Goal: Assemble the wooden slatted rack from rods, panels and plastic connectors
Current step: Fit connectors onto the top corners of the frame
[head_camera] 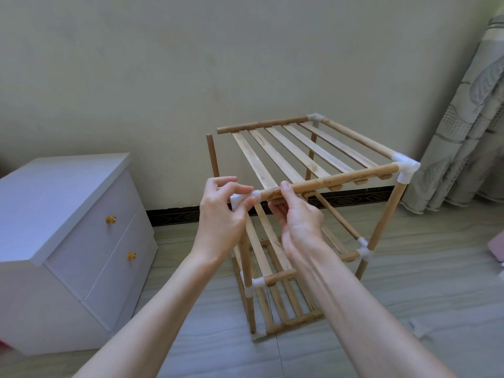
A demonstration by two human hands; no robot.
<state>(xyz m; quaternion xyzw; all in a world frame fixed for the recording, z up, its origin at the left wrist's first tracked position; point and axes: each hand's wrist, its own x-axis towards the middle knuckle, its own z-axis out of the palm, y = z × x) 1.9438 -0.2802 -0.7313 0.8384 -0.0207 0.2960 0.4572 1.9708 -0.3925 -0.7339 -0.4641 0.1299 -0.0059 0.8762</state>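
Rack, wood slats w/ rods, on floor by wall, approx 3 tiers; top-left corners unfinished. Left hand pinches white plastic connector at end of front top rod; right hand grips same rod beside it. Handling, est.: light, stiff, joints loose; hold rod near connector, not slats; far-left post free-standing, may wobble.

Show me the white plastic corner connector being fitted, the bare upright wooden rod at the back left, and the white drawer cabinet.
white plastic corner connector (240, 199): head view, on its exposed outer face.
bare upright wooden rod (212, 155): head view, mid-shaft.
white drawer cabinet (62, 184): head view, on its top panel.
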